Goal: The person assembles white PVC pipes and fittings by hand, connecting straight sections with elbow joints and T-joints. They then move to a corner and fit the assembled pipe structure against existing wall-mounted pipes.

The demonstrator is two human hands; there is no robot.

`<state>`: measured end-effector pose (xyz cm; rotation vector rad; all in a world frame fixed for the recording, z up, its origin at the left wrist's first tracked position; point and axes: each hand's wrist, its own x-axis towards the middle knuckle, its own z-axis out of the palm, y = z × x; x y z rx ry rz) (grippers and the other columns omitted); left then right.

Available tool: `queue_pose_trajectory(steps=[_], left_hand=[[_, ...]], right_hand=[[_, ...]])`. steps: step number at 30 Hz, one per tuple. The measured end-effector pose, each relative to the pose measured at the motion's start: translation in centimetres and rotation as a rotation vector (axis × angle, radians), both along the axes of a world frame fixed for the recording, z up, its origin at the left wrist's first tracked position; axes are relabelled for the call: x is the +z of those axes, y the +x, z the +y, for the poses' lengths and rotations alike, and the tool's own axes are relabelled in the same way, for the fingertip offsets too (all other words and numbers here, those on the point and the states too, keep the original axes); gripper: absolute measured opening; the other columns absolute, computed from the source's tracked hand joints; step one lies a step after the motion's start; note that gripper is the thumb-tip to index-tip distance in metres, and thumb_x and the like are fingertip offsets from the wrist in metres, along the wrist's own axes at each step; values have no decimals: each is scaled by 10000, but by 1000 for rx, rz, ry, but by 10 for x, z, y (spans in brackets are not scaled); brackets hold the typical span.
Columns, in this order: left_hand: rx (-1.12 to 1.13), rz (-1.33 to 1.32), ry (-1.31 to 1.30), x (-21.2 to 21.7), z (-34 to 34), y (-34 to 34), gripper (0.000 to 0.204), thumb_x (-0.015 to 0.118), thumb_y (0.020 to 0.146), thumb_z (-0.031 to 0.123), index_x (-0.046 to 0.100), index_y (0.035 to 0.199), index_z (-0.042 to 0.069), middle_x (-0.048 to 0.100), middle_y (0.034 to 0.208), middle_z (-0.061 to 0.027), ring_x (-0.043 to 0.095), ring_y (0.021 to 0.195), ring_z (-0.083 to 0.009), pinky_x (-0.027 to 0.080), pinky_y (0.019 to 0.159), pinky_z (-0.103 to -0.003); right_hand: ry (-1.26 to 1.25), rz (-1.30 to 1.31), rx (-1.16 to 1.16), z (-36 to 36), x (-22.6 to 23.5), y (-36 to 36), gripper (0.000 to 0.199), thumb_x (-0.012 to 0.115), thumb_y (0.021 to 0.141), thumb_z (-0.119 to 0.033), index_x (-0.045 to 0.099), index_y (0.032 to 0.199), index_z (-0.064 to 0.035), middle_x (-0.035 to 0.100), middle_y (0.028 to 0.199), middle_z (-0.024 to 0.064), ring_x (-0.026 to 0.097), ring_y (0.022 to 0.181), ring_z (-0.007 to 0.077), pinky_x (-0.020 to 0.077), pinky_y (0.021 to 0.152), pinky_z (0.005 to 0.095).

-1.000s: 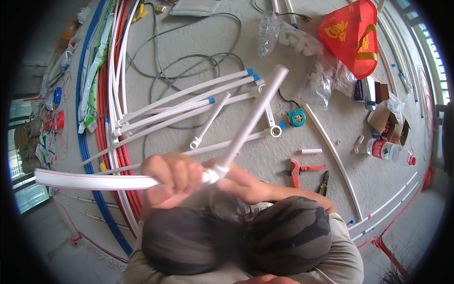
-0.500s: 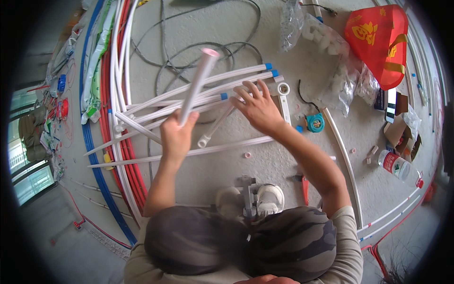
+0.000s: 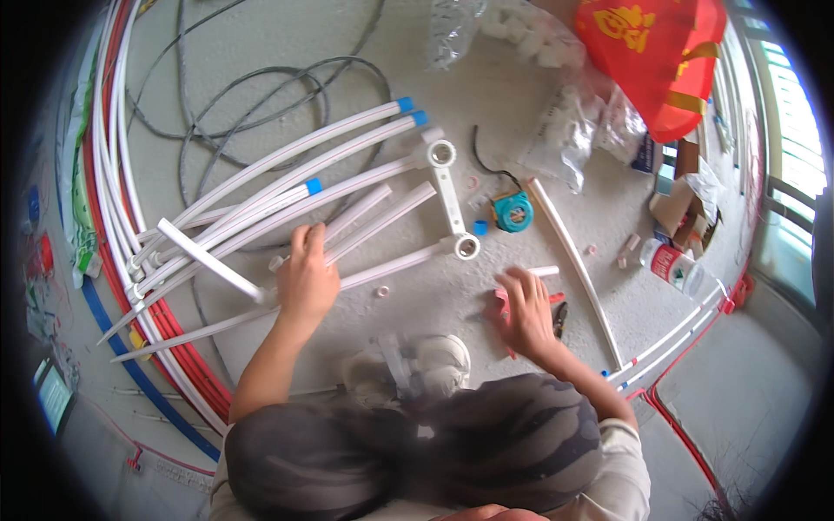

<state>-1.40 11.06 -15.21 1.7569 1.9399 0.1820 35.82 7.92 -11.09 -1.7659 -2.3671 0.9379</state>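
Observation:
My left hand (image 3: 308,273) is low over the floor with its fingers bent round the near end of a short white pipe (image 3: 387,221). A second short white pipe (image 3: 360,207) lies alongside, partly behind the fingers. My right hand (image 3: 530,317) hovers over a red-handled tool (image 3: 503,300), fingers curved and apart, thumb blurred. The hand hides most of this tool, so its kind is unclear. Dark-handled pliers (image 3: 560,319) lie just right of the hand. Ahead is a white pipe frame, its cross-piece (image 3: 450,198) joining two ring-shaped fittings.
Long white pipes (image 3: 295,169), some blue-ended, lie left of centre, near coiled grey cable (image 3: 252,74). A teal tape measure (image 3: 513,213) rests beside a bent white pipe (image 3: 573,260). To the right are a red bag (image 3: 647,61), a cardboard box (image 3: 682,208) and a bottle (image 3: 678,267).
My left hand has lowered the short pipe from upright to lying near the floor. My right hand has left the pipe fittings and come back toward the red-handled tool. The view has shifted right.

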Motion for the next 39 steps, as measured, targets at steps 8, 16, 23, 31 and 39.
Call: queue_pose_trajectory(steps=[8, 16, 23, 31, 39], left_hand=[[-45, 134, 71, -1, 11, -2, 369, 690, 812, 53, 602, 1170, 32, 621, 1074, -138, 709, 780, -395, 574, 652, -515], [158, 33, 325, 150, -2, -29, 302, 726, 756, 15, 616, 1033, 67, 654, 993, -127, 693, 802, -389, 556, 656, -473], [534, -65, 142, 345, -118, -71, 233, 676, 775, -32, 605, 989, 25, 632, 862, -154, 655, 766, -349, 522, 703, -402], [1294, -359, -34, 613, -261, -41, 200, 637, 815, 5, 672, 1013, -2, 644, 769, -86, 631, 711, -176, 512, 674, -363], [1693, -243, -137, 724, -432, 48, 448, 658, 759, 65, 638, 1194, -40, 694, 943, -193, 697, 899, -355, 537, 836, -435]], right_hand=[[-130, -462, 149, -63, -19, 48, 955, 831, 735, -381, 423, 1565, -145, 275, 1654, 208, 244, 1518, 493, 208, 1221, 643], [31, -335, 197, -33, -18, 35, 424, 676, 748, -129, 604, 1152, -22, 551, 1320, 142, 473, 1335, 347, 351, 1138, 549], [24, -337, 276, 18, 114, 17, 300, 662, 772, -170, 596, 1035, -42, 619, 1072, 119, 531, 1241, 340, 234, 1207, 641], [-393, 643, -206, 53, 406, 1, 115, 526, 924, -25, 474, 1022, -54, 621, 805, 72, 511, 656, 133, 445, 617, 328], [-398, 100, 294, 25, 556, -20, 140, 520, 963, -119, 531, 1089, -59, 689, 922, 204, 691, 834, 391, 517, 732, 492]])
